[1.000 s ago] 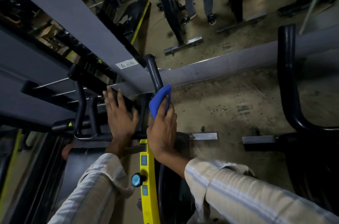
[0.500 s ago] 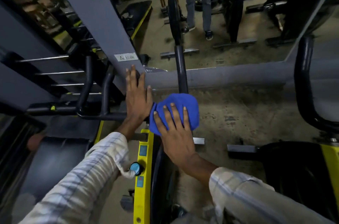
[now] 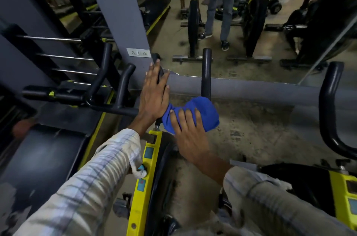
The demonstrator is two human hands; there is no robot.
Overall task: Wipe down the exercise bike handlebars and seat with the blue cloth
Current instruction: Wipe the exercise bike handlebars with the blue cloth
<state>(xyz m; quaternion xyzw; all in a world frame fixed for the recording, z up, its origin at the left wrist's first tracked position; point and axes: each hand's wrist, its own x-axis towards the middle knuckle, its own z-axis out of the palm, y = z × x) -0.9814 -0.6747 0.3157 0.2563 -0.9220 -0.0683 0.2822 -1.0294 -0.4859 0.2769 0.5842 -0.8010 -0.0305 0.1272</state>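
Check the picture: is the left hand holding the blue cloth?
No: the right hand presses the cloth on the handlebar; the left hand lies flat beside it.

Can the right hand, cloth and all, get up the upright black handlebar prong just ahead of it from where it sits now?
Probably yes. The right hand presses the blue cloth at the foot of the upright prong; nothing stands against the prong above the cloth. The left hand rests off to the side.

Pretty dim gym here, scuffed concrete floor (image 3: 257,125), a grey pillar (image 3: 117,13) with a wall socket (image 3: 138,52), mirrors, and more yellow spin bikes (image 3: 253,13) behind.
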